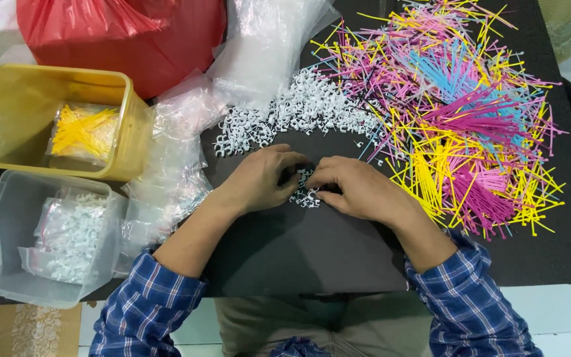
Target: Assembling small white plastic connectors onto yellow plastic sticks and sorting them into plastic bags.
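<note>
White plastic clips (306, 190) lie in a small cluster at the frame's centre on the black worktop (299, 251), pinched from both sides by the left hand (259, 177) and right hand (355, 188), fingers curled to gather them apart from the large clip pile (299, 112) above.

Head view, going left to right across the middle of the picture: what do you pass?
Clear plastic tub with bagged white clips → yellow bin → heap of clear plastic bags → left hand → small cluster of white clips between the hands → right hand → pile of coloured cable ties.
</note>
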